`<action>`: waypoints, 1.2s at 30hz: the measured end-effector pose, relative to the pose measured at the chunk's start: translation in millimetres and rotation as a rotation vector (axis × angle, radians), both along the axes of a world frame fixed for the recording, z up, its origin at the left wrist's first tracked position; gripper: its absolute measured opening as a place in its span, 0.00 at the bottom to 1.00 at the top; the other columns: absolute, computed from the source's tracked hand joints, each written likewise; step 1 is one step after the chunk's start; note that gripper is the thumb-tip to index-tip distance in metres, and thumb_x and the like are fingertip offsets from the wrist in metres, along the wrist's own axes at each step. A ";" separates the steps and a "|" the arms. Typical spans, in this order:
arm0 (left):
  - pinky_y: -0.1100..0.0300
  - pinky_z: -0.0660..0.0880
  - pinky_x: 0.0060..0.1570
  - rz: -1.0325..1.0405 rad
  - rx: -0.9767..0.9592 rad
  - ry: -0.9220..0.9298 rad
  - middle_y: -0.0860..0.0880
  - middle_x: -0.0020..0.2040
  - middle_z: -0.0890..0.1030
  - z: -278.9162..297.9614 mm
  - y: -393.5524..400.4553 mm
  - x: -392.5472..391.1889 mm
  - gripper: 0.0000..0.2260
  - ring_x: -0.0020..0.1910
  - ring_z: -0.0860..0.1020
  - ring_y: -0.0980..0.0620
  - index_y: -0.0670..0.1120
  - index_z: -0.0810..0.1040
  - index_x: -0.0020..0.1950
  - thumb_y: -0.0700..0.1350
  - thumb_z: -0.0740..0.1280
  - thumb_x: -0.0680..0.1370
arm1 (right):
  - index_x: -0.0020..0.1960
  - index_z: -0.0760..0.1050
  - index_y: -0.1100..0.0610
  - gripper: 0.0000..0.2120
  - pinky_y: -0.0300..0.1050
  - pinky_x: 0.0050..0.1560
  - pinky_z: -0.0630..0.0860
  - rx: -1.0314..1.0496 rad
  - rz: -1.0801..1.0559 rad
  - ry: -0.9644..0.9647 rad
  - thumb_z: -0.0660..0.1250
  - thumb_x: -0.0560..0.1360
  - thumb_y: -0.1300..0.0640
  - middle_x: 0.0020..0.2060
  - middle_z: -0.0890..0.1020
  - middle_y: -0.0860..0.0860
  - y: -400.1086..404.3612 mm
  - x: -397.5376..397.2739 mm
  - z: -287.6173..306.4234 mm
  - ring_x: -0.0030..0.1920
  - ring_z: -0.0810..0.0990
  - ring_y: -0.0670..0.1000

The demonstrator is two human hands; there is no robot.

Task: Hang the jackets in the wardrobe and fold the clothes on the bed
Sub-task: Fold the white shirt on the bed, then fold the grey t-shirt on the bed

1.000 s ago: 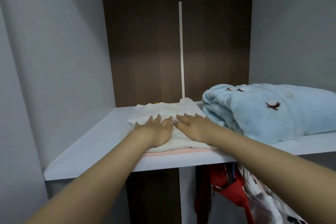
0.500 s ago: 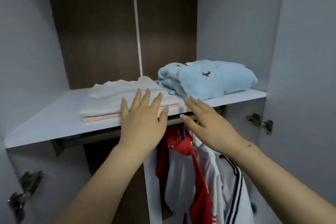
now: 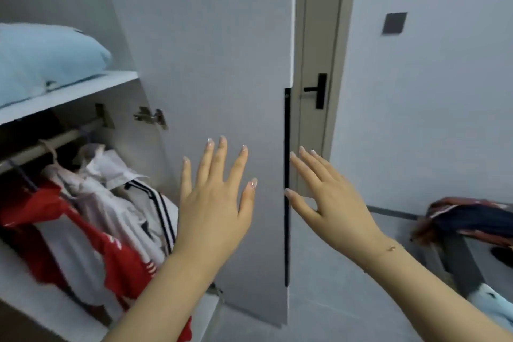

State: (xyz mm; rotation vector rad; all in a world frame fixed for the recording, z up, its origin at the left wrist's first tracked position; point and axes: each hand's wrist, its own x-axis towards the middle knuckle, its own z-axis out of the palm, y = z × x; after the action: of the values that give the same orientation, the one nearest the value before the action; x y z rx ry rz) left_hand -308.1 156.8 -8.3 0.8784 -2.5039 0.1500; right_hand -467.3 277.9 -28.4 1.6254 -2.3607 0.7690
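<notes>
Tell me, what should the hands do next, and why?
Probably the right hand should take the black handle on the open wardrobe door and swing it shut. Both hands are empty, the left hand too, and jackets already hang on the rail.

1. The open grey wardrobe door (image 3: pixel 216 69) stands in the middle, with the wardrobe interior to its left.
2. A folded light-blue fleece blanket (image 3: pixel 47 61) lies on the white wardrobe shelf (image 3: pixel 69 94), at upper left.
3. Under the shelf runs a metal hanging rail (image 3: pixel 52 144); the red and white jackets (image 3: pixel 91 216) hang from it.
4. The left hand (image 3: pixel 215 203) is raised in front of the door's inner face.
5. The right hand (image 3: pixel 330 197) is at the door's right edge, beside the long black door handle (image 3: pixel 287 175).
6. Behind, a beige room door (image 3: pixel 316 36) stands right of the wardrobe door.
7. A dark patterned garment (image 3: pixel 469 222) lies far right.
</notes>
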 end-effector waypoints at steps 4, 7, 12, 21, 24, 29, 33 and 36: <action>0.44 0.44 0.76 -0.297 0.020 -0.053 0.49 0.81 0.48 -23.9 68.8 -84.7 0.25 0.80 0.43 0.49 0.55 0.52 0.80 0.58 0.42 0.83 | 0.79 0.50 0.47 0.31 0.39 0.74 0.46 0.049 -0.245 -0.050 0.50 0.80 0.38 0.79 0.51 0.45 93.9 -56.7 -25.3 0.78 0.48 0.46; 0.43 0.47 0.76 -0.478 0.049 -0.060 0.47 0.81 0.52 -41.8 127.9 -151.2 0.24 0.80 0.47 0.48 0.53 0.55 0.80 0.57 0.47 0.84 | 0.79 0.54 0.50 0.29 0.44 0.77 0.51 0.093 -0.431 -0.066 0.54 0.81 0.41 0.78 0.55 0.48 172.8 -95.6 -46.7 0.78 0.50 0.48; 0.44 0.48 0.76 -0.700 0.134 -0.135 0.46 0.80 0.54 -76.3 235.9 -260.7 0.25 0.80 0.49 0.48 0.53 0.57 0.79 0.56 0.53 0.82 | 0.79 0.55 0.53 0.30 0.48 0.76 0.53 0.190 -0.659 -0.106 0.56 0.81 0.43 0.78 0.55 0.50 304.5 -159.5 -79.1 0.78 0.52 0.50; 0.46 0.47 0.76 -0.991 0.163 -0.300 0.46 0.80 0.53 -152.4 401.6 -435.6 0.26 0.80 0.48 0.48 0.52 0.56 0.79 0.53 0.56 0.82 | 0.78 0.57 0.52 0.28 0.44 0.75 0.53 0.218 -0.956 -0.282 0.56 0.81 0.44 0.78 0.57 0.51 487.3 -263.1 -163.9 0.78 0.54 0.50; 0.47 0.46 0.77 -1.039 0.173 -0.394 0.48 0.81 0.48 -181.5 440.2 -480.9 0.26 0.79 0.43 0.49 0.54 0.50 0.80 0.55 0.52 0.83 | 0.78 0.58 0.52 0.27 0.43 0.76 0.52 0.231 -1.044 -0.365 0.56 0.81 0.44 0.78 0.57 0.50 527.7 -288.2 -191.2 0.78 0.54 0.50; 0.47 0.46 0.77 -1.161 0.248 -0.510 0.49 0.81 0.47 -235.9 488.6 -557.8 0.26 0.79 0.43 0.50 0.55 0.49 0.80 0.55 0.52 0.83 | 0.77 0.60 0.53 0.26 0.43 0.75 0.57 0.193 -1.182 -0.498 0.58 0.81 0.46 0.77 0.60 0.49 572.7 -339.4 -237.6 0.77 0.57 0.49; 0.49 0.43 0.77 -1.251 0.230 -0.651 0.50 0.81 0.43 -293.3 525.1 -632.7 0.26 0.79 0.40 0.52 0.55 0.46 0.80 0.56 0.50 0.83 | 0.78 0.57 0.51 0.26 0.39 0.73 0.55 0.163 -1.326 -0.591 0.58 0.82 0.47 0.77 0.58 0.47 598.5 -386.5 -286.7 0.76 0.56 0.47; 0.50 0.43 0.77 -1.323 0.243 -0.755 0.51 0.81 0.43 -339.4 560.7 -683.1 0.26 0.79 0.41 0.52 0.55 0.47 0.80 0.55 0.51 0.83 | 0.78 0.58 0.50 0.26 0.43 0.72 0.63 0.098 -1.454 -0.711 0.57 0.82 0.47 0.77 0.57 0.46 620.3 -413.8 -326.0 0.75 0.59 0.46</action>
State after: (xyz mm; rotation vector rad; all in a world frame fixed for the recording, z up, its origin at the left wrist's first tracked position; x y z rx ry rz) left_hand -991.1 717.5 -347.7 -1.0705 -3.2400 -0.3286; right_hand -881.1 898.2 -354.4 -0.7054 -3.0460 0.8429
